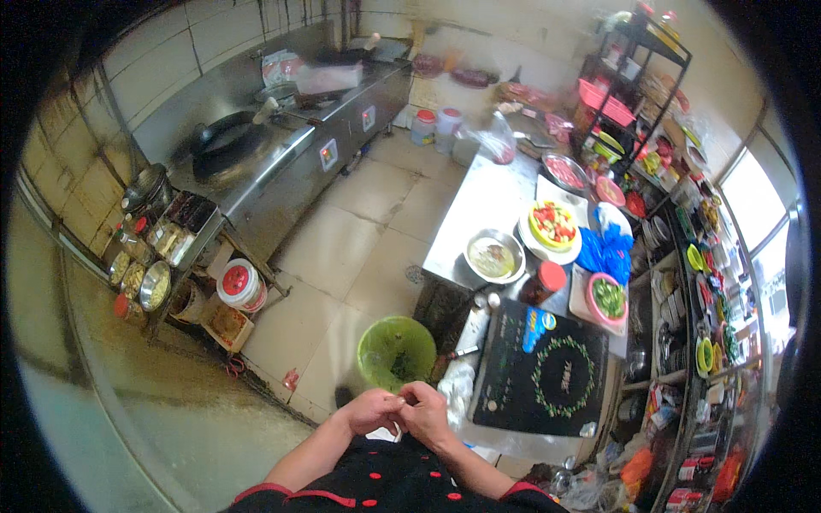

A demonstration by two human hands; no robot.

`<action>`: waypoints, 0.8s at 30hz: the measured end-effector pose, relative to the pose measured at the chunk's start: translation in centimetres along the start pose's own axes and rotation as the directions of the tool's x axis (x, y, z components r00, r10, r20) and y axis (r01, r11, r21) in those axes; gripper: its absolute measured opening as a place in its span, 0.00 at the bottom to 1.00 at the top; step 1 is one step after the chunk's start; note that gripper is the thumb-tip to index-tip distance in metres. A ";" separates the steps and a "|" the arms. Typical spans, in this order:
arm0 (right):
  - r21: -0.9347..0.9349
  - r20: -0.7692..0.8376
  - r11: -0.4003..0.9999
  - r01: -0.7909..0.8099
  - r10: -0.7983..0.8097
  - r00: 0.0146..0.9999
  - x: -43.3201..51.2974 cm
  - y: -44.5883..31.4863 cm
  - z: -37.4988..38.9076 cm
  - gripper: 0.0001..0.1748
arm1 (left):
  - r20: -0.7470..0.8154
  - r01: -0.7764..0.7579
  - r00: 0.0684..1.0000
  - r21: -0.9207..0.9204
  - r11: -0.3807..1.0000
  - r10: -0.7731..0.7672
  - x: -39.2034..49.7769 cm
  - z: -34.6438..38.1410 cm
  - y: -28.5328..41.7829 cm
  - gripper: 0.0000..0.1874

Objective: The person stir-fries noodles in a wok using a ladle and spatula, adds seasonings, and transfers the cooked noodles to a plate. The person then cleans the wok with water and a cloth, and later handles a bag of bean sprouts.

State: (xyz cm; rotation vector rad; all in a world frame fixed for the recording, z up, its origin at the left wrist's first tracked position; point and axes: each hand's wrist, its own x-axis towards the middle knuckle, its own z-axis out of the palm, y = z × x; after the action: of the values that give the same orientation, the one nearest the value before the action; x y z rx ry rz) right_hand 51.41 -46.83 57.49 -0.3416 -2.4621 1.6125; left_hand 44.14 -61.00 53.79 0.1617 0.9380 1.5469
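My left hand [372, 410] and my right hand [424, 410] meet in front of my dark jacket with red buttons, fingertips together. Something small and pale may be between the fingers; it is too small to tell. Just beyond them on the floor stands a green plastic bin [396, 353] with dark matter inside. To the right lies a black board or mat [513, 385] with a leafy ring pattern. Crumpled clear plastic [457, 391] and a small knife [463, 351] lie at its left edge.
A steel table [458, 224] bears a metal bowl of liquid [494, 256], a yellow bowl of chopped vegetables [553, 224], a red-lidded jar [544, 282] and a pink bowl of greens [607, 299]. At the left are a wok [228, 138] on a steel range and a white bucket [240, 286].
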 end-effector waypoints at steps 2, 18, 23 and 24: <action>0.033 0.023 0.999 0.030 -0.031 0.999 3.7 -0.4 2.6 0.10 | -0.018 -0.042 0.999 -0.033 0.999 0.041 -0.5 -3.6 1.7 0.17; 0.024 0.481 0.996 -0.086 0.064 0.874 32.1 -6.3 24.9 0.10 | -0.248 -0.230 0.955 -0.285 0.931 0.160 -6.2 -30.0 20.1 0.18; -0.067 0.307 0.984 -0.166 0.178 0.935 39.1 -4.9 25.2 0.09 | -0.159 -0.133 0.984 -0.326 0.936 0.085 -0.8 -33.9 25.1 0.17; -0.004 0.285 0.984 -0.177 0.171 0.943 40.8 -4.4 25.4 0.09 | -0.132 -0.131 0.987 -0.311 0.941 0.094 0.3 -35.2 26.5 0.17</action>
State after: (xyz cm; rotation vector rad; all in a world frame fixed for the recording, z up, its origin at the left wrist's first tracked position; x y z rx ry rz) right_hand 4.99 -59.12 52.39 -0.3555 -2.6865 1.8771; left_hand 2.74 -74.60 47.22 -0.1084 0.7643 1.8086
